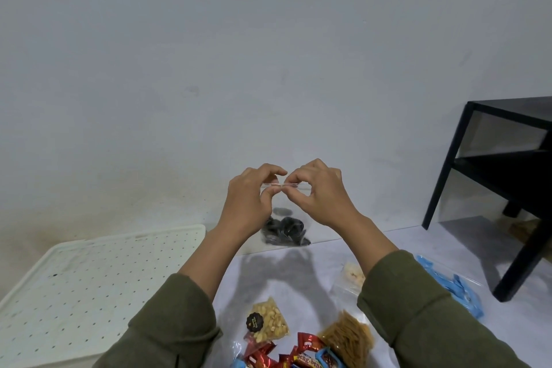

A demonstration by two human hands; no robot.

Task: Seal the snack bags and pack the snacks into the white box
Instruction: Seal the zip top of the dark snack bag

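Fingertips of left hand (251,194) and right hand (321,193) pinch the clear bag's (286,218) top strip, held up centre. Risk: uneven pressing leaves gaps; dark snacks spill. White box (89,287) near left.

red wrappers (270,355) cut off — pale snack (352,273) half-hidden

Both hands, the left hand (249,197) and right hand (321,193), pinch the top edge of a clear bag (283,218). Dark snacks lie at its bottom. The white box (89,287) stands left of the hands.
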